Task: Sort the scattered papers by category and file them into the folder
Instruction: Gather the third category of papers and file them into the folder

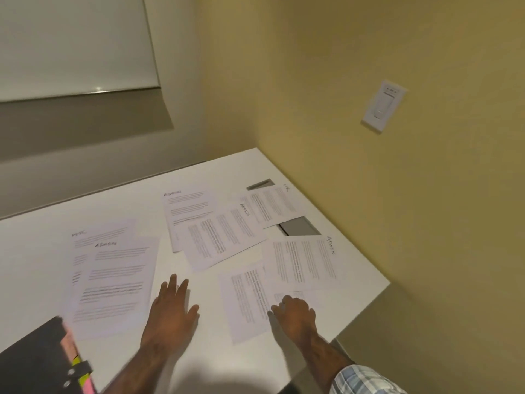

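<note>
Black folder (34, 362) nearest, lower left. Left hand (170, 311) flat, fingers spread, empty. Right hand (295, 308) curled onto nearest sheet (247, 302), seemingly gripping nothing; sheet's length running away.

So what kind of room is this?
Probably an office or meeting room: a whiteboard on the wall, a white desk with printed papers marked ADMIN, and a black folder.

The papers (113, 282) are white with black lines of writing. The table (34, 251) is white. The folder (31, 362) is black with pink and yellow tabs. The wall (369, 52) is yellow. The sleeve (366, 379) has blue and white checks.
</note>
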`<state>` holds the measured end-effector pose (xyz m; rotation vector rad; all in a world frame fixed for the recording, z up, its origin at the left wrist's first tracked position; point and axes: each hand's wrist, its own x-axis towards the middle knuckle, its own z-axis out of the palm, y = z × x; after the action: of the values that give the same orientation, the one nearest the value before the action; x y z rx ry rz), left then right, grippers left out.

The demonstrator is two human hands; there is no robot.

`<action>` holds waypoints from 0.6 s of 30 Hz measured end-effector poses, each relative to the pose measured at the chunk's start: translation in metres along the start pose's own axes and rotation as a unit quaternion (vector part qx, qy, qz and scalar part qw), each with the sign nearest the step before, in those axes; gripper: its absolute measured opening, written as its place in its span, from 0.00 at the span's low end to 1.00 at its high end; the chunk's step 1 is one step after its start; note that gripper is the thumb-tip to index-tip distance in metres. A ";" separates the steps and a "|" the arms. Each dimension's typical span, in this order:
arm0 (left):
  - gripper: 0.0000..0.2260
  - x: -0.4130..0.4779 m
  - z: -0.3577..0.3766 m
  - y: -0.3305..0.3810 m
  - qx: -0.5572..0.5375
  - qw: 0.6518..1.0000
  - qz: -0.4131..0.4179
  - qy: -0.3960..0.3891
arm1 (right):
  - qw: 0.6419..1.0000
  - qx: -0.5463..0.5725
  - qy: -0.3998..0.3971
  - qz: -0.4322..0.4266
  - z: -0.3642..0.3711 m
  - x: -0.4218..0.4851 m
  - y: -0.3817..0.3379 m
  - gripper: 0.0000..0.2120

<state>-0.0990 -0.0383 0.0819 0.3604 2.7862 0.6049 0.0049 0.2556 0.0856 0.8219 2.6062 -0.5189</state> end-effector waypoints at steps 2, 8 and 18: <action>0.34 0.018 0.006 0.031 0.013 1.000 0.004 -0.026 | 0.999 0.038 0.014 0.014 -0.013 0.021 0.022 0.21; 0.37 0.057 0.036 0.134 0.111 0.977 0.080 -0.165 | 0.988 0.106 0.051 0.098 -0.046 0.094 0.100 0.25; 0.34 0.088 0.121 0.200 0.116 0.940 0.121 -0.297 | 0.961 0.209 0.055 0.172 -0.067 0.153 0.159 0.36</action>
<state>-0.1069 0.2086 0.0441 0.7968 2.2387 0.1635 -0.0317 0.4792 0.0398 1.4419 2.3975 -0.9562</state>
